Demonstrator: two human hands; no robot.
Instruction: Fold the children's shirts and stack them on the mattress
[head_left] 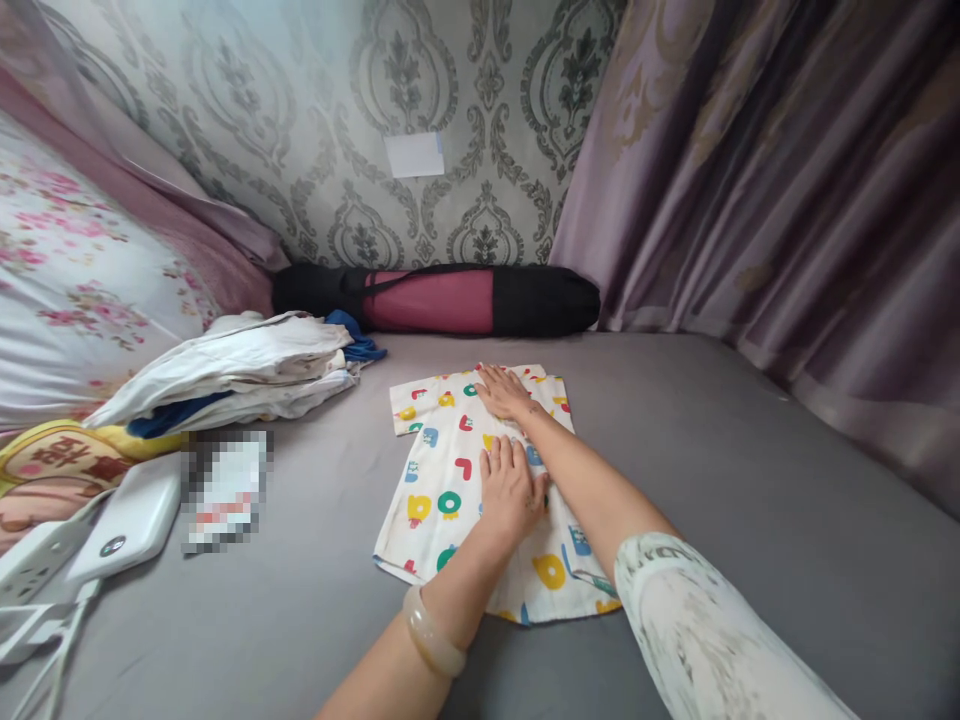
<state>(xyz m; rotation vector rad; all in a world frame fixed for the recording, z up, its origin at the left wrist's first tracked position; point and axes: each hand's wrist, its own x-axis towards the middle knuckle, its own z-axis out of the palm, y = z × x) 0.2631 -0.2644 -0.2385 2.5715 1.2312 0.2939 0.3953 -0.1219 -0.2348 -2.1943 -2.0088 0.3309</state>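
Lying spread on the grey sheet (300, 620), the small white shirt (439, 475) bears a print of red, yellow, green and blue shapes, some like letters or chicks; its cloth looks mostly smooth, and one short sleeve juts out to the left of the fingers. It sits directly beneath both hands. The right hand (504, 393) rests across its far part, fingertips close to the far edge; the left hand (514, 488) lies nearer, around the middle, with the hem on the near side of its wrist. Both hands are unclenched, fingers extended on the cloth and gripping nothing. A pale bangle (433, 640) rings the left forearm. Left of the fingers, well apart, is a heap of clothes (247, 365); beyond the fingertips, a black and maroon bag (435, 302) lies along the wall (315, 110).
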